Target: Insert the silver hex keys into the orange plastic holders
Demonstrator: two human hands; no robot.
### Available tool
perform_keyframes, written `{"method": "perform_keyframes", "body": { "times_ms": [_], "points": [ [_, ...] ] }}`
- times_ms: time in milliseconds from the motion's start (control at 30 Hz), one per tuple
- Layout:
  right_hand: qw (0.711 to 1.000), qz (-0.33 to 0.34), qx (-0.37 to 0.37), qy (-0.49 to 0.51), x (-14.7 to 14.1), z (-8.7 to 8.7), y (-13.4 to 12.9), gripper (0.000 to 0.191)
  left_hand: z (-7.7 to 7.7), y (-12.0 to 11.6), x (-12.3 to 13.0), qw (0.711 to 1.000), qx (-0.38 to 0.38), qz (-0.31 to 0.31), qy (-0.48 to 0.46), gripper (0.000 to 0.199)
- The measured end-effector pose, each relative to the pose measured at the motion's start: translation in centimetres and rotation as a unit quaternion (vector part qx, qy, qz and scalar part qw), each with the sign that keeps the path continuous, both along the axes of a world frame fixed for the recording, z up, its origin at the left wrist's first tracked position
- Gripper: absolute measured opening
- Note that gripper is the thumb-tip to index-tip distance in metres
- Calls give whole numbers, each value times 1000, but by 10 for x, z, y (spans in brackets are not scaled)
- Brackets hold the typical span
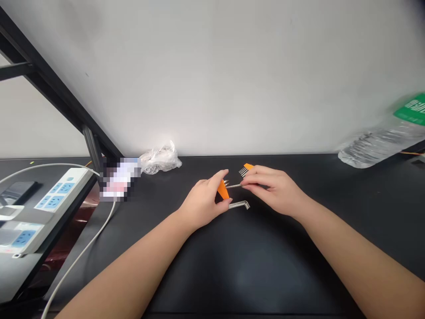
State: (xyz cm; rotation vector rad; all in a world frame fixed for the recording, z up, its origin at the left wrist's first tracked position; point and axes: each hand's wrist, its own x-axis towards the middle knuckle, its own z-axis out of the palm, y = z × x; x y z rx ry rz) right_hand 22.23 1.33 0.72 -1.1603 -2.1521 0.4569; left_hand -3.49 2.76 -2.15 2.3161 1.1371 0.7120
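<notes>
My left hand (206,199) grips an orange holder (223,190) between thumb and fingers, a little left of my right hand. Bent metal hex keys (239,204) stick out of its right side, their short ends angled down. My right hand (270,186) pinches the end of a single metal key (234,186), which reaches across to the orange holder. Just beyond my right fingertips, a second orange piece (248,166) with several thin metal tips lies on the black table, partly hidden by that hand.
Crumpled clear plastic (161,158) lies by the wall, beside a pixelated patch. A clear bottle (372,144) with a green label is at right. At left are a power strip (59,195), a white cable (99,232) and a black frame (63,93).
</notes>
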Motion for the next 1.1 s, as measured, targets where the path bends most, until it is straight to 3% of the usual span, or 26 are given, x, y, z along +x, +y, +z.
{"method": "perform_keyframes", "body": {
  "times_ms": [233,400,533,600,767,933,1100],
  "points": [
    [994,16,42,-104,-8,1,-6,30,3,2,1,998,32,-42,32,75],
    [995,78,0,-59,-30,0,-9,29,9,3,3,995,52,-77,41,68],
    [1000,9,5,-10,-21,1,-1,14,9,7,-1,996,58,-65,32,60],
    [999,1,-41,-25,-8,1,4,10,8,9,-2,995,64,-76,18,48],
    [972,84,-186,-120,11,-1,13,12,2,8,-2,995,71,-75,-17,34],
    [961,87,-212,-156,2,0,14,13,-1,5,1,995,78,-65,-19,38],
    [958,30,-211,-192,-7,0,6,8,-5,8,2,995,74,-61,-13,37]
  ]
}}
